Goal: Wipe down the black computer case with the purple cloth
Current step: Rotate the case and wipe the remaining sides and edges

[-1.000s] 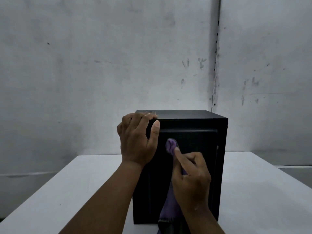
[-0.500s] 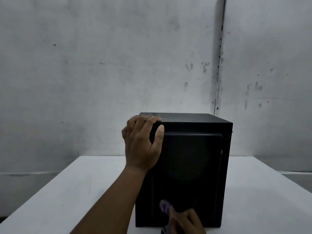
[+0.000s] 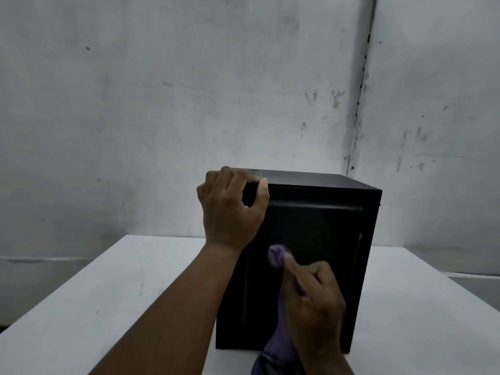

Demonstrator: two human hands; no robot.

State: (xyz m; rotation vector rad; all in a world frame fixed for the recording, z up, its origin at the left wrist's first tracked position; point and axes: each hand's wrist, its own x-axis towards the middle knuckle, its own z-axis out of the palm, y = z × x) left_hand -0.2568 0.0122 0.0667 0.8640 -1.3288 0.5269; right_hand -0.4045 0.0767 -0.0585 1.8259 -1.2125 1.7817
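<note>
- Since half a second ago, our right hand (image 3: 315, 301) has come up again with the purple cloth (image 3: 276, 255) pinched against the front.
- Our left hand (image 3: 230, 209) grips the top corner of the computer case (image 3: 319, 228), which stands on the white table (image 3: 108, 293).

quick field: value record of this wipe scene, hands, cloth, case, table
case: black computer case, upright on white table
left hand: left hand grips the case's top near-left corner
right hand: right hand pinches purple cloth against the case's front panel
cloth tail: hangs below the right hand to the frame's bottom edge
backdrop: scuffed grey wall
</note>
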